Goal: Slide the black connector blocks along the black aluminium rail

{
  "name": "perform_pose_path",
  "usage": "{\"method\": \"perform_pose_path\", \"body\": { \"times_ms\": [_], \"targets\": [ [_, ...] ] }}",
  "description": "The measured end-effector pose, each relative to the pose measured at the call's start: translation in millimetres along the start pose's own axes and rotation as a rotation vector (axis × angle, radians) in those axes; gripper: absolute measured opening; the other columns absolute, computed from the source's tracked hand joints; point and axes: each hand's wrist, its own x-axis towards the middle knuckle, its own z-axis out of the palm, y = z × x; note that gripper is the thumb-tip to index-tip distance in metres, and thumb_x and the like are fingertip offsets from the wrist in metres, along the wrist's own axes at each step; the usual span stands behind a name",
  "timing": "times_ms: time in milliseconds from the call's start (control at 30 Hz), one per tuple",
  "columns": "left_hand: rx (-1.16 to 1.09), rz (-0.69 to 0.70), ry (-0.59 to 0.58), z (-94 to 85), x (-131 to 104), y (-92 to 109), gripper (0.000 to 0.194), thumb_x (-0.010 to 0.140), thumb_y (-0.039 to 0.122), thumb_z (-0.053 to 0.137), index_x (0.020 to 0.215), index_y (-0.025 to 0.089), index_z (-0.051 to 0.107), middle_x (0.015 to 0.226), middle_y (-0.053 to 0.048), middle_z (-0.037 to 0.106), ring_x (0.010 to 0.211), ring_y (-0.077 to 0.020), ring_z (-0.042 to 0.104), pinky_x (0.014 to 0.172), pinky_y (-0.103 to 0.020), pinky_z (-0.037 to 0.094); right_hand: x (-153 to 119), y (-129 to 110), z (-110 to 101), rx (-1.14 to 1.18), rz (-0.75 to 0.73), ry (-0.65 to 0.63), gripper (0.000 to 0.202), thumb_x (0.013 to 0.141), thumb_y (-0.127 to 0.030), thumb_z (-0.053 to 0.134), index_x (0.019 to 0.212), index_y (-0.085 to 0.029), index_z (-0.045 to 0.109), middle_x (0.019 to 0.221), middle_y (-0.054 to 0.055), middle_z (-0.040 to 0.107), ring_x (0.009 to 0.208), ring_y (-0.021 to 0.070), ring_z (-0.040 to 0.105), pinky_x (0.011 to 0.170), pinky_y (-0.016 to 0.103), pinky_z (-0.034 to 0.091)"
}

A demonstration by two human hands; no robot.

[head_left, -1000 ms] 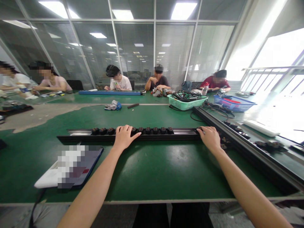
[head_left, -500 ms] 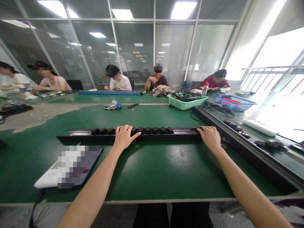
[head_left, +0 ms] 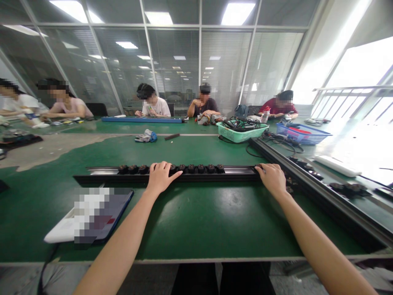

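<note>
A long black metal channel lies crosswise on the table, with several black round modules in a row inside it. Bare silvery stretches of its inside show at both ends. My left hand grips it left of the middle, fingers over the far side and thumb along the near side, covering part of the row. At the right end, my right hand is closed round the channel's tip. Its fingertips are partly hidden, and a small shiny bit shows by the thumb.
A second black channel runs diagonally on the right, with loose black parts beyond it. On the near left lie a phone and a white device. Green and blue baskets stand farther back. Several people sit across the table.
</note>
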Motion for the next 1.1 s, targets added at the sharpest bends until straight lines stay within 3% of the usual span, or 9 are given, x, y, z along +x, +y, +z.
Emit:
{"method": "perform_pose_path", "body": {
  "times_ms": [900, 1100],
  "targets": [
    [-0.018, -0.006, -0.007, 0.7, -0.1, -0.9, 0.076, 0.095, 0.079, 0.031, 0.123, 0.019, 0.069, 0.121, -0.017, 0.066, 0.115, -0.0348, 0.057, 0.107, -0.05, 0.032, 0.7, 4.9, 0.7, -0.038, 0.026, -0.014, 0.04, 0.101, -0.042, 0.048, 0.104, -0.015, 0.077, 0.107, 0.016, 0.075, 0.108, 0.0319, 0.058, 0.093, 0.042, 0.045],
    [-0.005, -0.003, -0.003, 1.4, -0.2, -0.9, 0.077, 0.095, 0.079, 0.031, 0.122, 0.018, 0.068, 0.121, -0.017, 0.066, 0.114, -0.0345, 0.057, 0.107, -0.05, 0.032, 0.1, 1.9, -1.2, -0.019, 0.043, 0.003, 0.041, 0.1, -0.039, 0.05, 0.124, -0.014, 0.072, 0.111, 0.017, 0.075, 0.109, 0.0313, 0.058, 0.095, 0.043, 0.044]
  ]
}}
